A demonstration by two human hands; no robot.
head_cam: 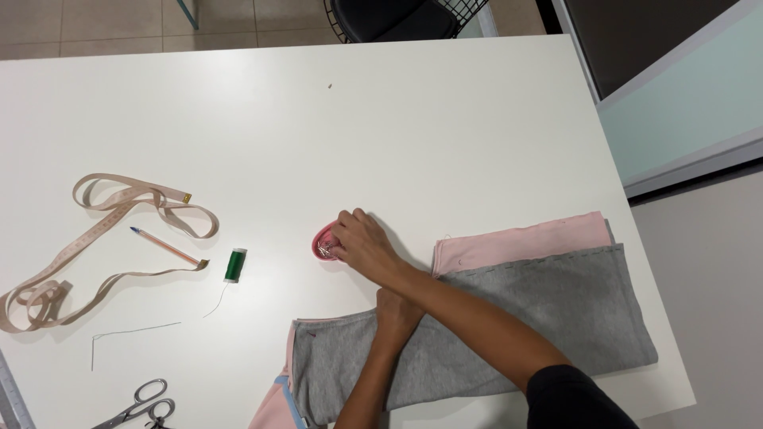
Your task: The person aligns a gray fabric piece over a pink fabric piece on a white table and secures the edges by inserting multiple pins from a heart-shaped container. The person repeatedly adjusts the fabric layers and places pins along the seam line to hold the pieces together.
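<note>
My right hand (362, 242) reaches across to the left, and its fingertips dip into a small pink pin dish (322, 246) on the white table (413, 135). Whether it pinches a pin is hidden. My left hand (397, 311) comes up from the bottom edge. It rests with curled fingers on the upper edge of the grey fabric (556, 310), partly under my right forearm. A pink fabric layer (524, 238) shows along the top of the grey piece and at its lower left corner.
To the left lie a green thread spool (235, 264) with a loose thread end, a pen (165, 246), a looped beige tape measure (95, 246) and a cut thread piece (131, 334). Scissors (137, 407) sit at the bottom left. A black chair (397, 17) stands beyond the far edge.
</note>
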